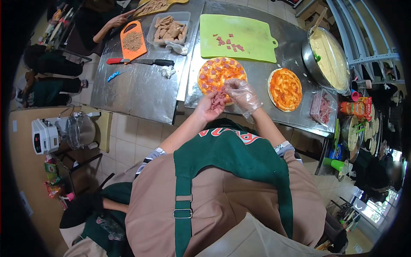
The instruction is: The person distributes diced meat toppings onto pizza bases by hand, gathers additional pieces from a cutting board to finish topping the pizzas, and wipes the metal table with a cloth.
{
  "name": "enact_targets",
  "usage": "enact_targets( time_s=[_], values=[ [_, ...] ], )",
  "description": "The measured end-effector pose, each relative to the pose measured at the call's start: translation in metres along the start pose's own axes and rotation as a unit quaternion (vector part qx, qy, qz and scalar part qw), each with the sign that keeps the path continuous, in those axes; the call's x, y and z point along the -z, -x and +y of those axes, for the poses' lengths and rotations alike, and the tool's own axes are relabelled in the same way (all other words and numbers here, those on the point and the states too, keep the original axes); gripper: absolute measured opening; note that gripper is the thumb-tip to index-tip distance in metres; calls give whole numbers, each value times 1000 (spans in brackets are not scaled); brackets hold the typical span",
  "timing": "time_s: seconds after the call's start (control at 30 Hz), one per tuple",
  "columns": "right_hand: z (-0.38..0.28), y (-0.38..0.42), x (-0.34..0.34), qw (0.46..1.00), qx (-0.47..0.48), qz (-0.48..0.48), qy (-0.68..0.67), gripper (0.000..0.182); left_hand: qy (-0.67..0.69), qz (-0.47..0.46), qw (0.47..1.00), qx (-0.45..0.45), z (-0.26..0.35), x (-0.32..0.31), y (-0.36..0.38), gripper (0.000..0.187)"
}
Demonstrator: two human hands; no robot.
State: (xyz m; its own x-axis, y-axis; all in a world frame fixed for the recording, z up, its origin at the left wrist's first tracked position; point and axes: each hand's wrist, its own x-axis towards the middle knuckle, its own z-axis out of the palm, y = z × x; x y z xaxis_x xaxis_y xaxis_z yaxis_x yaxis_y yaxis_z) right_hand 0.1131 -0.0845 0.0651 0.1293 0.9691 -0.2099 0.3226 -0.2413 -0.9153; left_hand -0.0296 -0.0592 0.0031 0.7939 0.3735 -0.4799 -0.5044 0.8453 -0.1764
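My bare left hand (208, 109) is cupped around a small heap of pink chopped meat (218, 100), near the close edge of a pizza (222, 70). That pizza has red sauce, melted-looking pale topping and several square pink meat pieces. In a clear plastic glove, my right hand (245, 97) pinches at the meat over the left palm; its fingertips partly hide what they grip. To the right lies a second pizza (285, 90) with sauce and pale topping. A clear tub (323, 108) of shredded pink meat stands at the table's right corner.
Behind the pizzas is a green cutting board (237, 30) with pink squares. A large bowl of dough (327, 60) stands at right. On the left table are a knife (141, 62), an orange board (133, 39) and a tub (170, 31). A co-worker's hand (119, 20) works beyond.
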Motion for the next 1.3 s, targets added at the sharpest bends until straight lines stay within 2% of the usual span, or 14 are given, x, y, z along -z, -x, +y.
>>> enact_targets(
  time_s=[0.03, 0.27, 0.33, 0.57, 0.63, 0.67, 0.8, 0.87, 0.97, 1.03, 1.1, 1.13, 1.2, 1.3],
  values=[
    [4, -1, -1, 1000, 9, 15, -24, 18, -62, 52, 996, -25, -3, -3, 1, 25],
    [13, 0, -4, 999, 17, 2, 34, 19, -196, 114, 971, -81, -8, -15, 4, 18],
    [20, -2, -8, 999, 16, -14, -32, 18, -219, 154, 959, -96, -8, -14, 3, 15],
    [10, -6, -1, 968, 185, -22, 170, 16, -222, 177, 953, -109, 3, -19, 2, 16],
    [0, -16, 1, 958, 185, -38, 215, 16, -142, 145, 978, -41, 19, -20, -10, 17],
    [10, -25, -2, 977, 152, -33, 147, 17, -119, 145, 981, -44, 24, -23, -17, 17],
    [15, -57, -4, 974, 182, 29, 130, 15, -123, 107, 985, -59, 53, -39, -44, 16],
    [-17, -53, 2, 991, 113, 54, -36, 11, -162, 93, 978, -90, 58, -53, -42, 14],
    [5, -58, 11, 987, 129, 97, -17, 11, -169, 107, 972, -121, 64, -48, -39, 13],
    [20, -49, 20, 991, 83, 87, -62, 12, -146, 90, 980, -105, 62, -42, -21, 13],
    [28, -29, 33, 991, -45, 92, -84, 18, -88, 85, 987, -104, 59, -34, -5, 12],
    [37, -20, 37, 991, -58, 89, -86, 18, -79, 91, 987, -103, 59, -25, 1, 11],
    [49, -9, 46, 990, -94, 102, -2, 23, -51, 93, 989, -99, 56, -15, 13, 10],
    [51, 0, 49, 979, -181, 96, 1, 26, -9, 84, 992, -98, 57, -2, 20, 12]
  ],
)
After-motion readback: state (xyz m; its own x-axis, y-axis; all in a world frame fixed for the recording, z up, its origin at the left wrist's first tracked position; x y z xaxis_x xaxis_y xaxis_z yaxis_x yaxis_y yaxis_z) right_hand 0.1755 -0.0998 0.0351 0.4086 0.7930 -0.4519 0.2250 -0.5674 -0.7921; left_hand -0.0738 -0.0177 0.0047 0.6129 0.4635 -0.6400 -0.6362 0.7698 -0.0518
